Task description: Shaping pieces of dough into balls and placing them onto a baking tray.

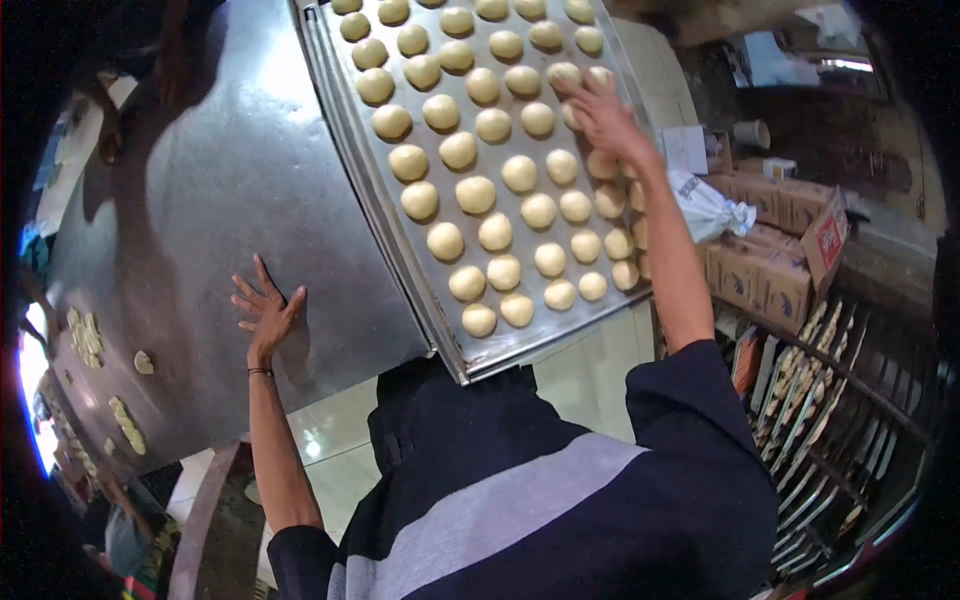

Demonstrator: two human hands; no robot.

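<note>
Rows of round, pale dough balls point(475, 195) cover a metal baking tray point(440, 320) in front of me and to my right. My right hand point(608, 122) reaches over the tray's far right side. Its fingers are stretched and apart, touching the dough balls there, and the hand and forearm cover part of that row. To the left, my left hand point(268, 310) is spread open over the bare metal table point(200, 260), holding nothing. Whether its palm presses on the metal, I cannot tell.
Dough scraps point(127, 425) lie at the table's left end. Other people's hands point(110, 135) show at the far left. On the right are cardboard boxes point(755, 280), a white plastic bag point(705, 205) and a rack point(820, 400) of loaded trays. Pale floor tiles point(580, 370) show below.
</note>
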